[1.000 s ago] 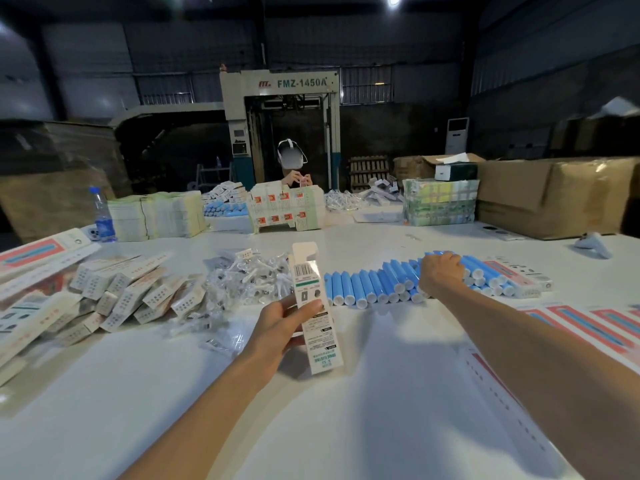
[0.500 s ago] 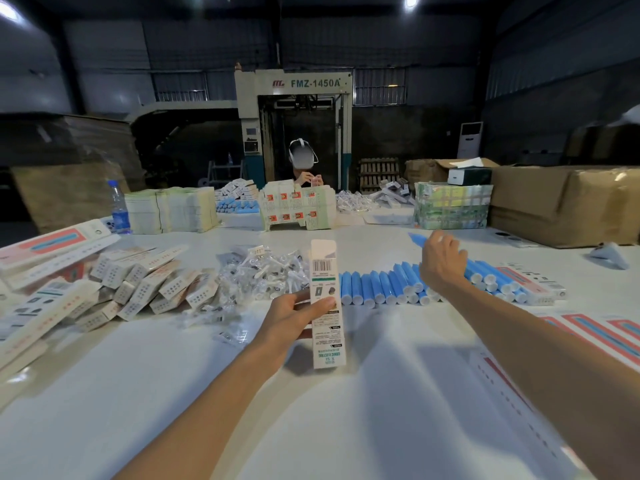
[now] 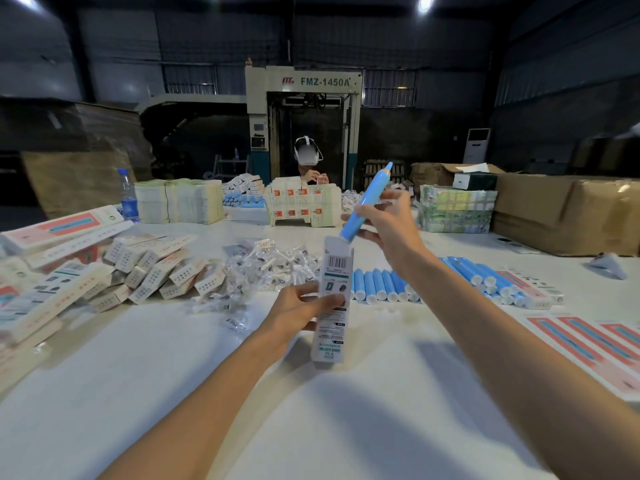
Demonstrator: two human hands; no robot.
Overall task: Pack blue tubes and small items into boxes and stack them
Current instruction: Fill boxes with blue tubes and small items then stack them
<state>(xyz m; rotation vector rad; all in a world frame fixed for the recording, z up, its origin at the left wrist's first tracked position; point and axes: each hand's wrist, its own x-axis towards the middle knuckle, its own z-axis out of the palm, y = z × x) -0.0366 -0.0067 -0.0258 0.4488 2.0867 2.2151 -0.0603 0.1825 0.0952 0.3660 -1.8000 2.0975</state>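
The left hand (image 3: 304, 315) grips a tall white box (image 3: 332, 299) upright above the white surface (image 3: 346, 427), top flap open. The right hand (image 3: 388, 225) pinches a blue tube (image 3: 365, 202), tilted, its lower end at the box mouth. More blue tubes (image 3: 388, 285) lie in a row behind, beside a heap of small bagged items (image 3: 266, 271).

White table (image 3: 346, 427): blue tubes (image 3: 433, 282) in row, boxes (image 3: 156, 271) heaped, bagged small items (image 3: 270, 268).
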